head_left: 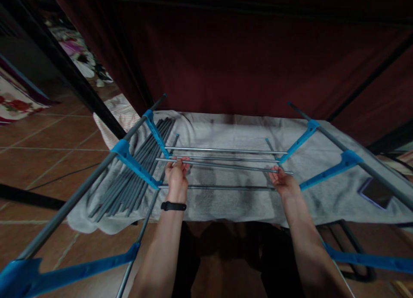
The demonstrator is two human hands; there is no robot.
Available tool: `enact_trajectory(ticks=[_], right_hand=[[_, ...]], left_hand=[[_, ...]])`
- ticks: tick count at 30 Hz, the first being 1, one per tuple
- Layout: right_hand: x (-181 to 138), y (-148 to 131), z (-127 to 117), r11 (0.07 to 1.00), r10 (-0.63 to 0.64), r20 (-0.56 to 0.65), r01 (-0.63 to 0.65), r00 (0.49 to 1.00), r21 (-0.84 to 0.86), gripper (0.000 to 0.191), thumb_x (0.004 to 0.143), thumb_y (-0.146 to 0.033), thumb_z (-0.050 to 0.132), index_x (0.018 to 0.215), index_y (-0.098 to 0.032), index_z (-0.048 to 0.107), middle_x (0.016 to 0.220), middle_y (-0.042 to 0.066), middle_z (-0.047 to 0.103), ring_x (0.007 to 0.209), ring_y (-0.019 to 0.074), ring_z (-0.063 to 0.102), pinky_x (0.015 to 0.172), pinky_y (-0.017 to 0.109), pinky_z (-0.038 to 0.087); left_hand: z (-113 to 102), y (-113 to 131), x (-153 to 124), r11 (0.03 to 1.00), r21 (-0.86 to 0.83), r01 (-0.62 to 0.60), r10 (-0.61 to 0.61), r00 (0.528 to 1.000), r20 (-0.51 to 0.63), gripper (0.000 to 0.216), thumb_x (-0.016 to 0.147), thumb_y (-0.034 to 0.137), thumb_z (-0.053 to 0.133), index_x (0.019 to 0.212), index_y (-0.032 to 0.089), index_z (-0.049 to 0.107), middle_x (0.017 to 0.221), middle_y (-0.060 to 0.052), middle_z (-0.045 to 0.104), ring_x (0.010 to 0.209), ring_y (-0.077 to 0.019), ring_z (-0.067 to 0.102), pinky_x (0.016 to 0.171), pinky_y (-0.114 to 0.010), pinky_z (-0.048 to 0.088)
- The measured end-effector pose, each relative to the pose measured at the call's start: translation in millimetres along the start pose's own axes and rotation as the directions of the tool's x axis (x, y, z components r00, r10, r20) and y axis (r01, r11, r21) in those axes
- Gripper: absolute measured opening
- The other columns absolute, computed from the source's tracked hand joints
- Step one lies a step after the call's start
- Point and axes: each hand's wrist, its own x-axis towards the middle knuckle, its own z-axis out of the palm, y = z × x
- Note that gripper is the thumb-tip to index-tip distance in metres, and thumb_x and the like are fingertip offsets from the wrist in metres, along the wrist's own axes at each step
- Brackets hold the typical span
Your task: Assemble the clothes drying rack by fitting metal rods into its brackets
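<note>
Between my two hands a thin grey metal rod [226, 166] lies crosswise, slightly lower at its right end. My left hand [177, 173] is closed around the rod near its left end; a black band is on that wrist. Near the other end, the fingers of my right hand [284, 180] grip the same rod. Around them stands a frame of grey tubes [97, 178] with blue plastic brackets [137, 164] on the left and a matching blue bracket [332, 171] on the right. Several crossbars, including a front crossbar [232, 187], span the two sides.
A bundle of loose grey rods [138, 171] lies on a grey blanket [226, 207] at the left. A dark phone-like slab [376, 192] rests at the right. A dark red curtain [226, 61] hangs behind. Tiled floor [38, 164] shows at the left, with a thin cable on it.
</note>
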Motion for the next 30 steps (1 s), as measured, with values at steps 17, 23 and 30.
enact_trajectory(ticks=[17,23,30], right_hand=[[2.2,6.9,-1.7,1.000,0.017,0.018,-0.018,1.000,0.013,0.027,0.095,-0.002,0.041,0.083,-0.018,0.058,0.072,-0.003,0.068,0.063,0.0084,0.069,0.066,0.023,0.063],[-1.4,3.4,1.8,0.999,0.033,0.023,-0.034,0.999,0.021,0.027,0.096,-0.003,0.040,0.084,-0.017,0.060,0.074,-0.001,0.069,0.065,0.0083,0.069,0.067,0.022,0.063],[4.9,-0.2,-0.1,1.000,0.023,0.030,-0.024,0.999,0.017,0.024,0.097,-0.005,0.045,0.085,-0.017,0.061,0.073,-0.002,0.068,0.064,0.0076,0.069,0.068,0.022,0.063]], left_hand=[[23.4,-43.8,-35.4,0.983,-0.008,0.182,-0.170,0.934,0.315,0.023,0.075,0.018,0.079,0.090,0.018,0.062,0.085,-0.005,0.073,0.081,-0.0168,0.072,0.082,-0.034,0.055],[27.8,-43.7,-35.1,0.966,-0.002,0.260,-0.249,0.927,0.280,0.015,0.079,0.010,0.072,0.088,0.016,0.061,0.083,-0.006,0.074,0.079,-0.0165,0.072,0.085,-0.036,0.054],[23.4,-27.8,-21.1,0.971,0.011,0.238,-0.235,0.953,0.192,0.003,0.090,0.017,0.063,0.088,0.015,0.060,0.084,-0.006,0.074,0.078,-0.0154,0.072,0.082,-0.032,0.054]])
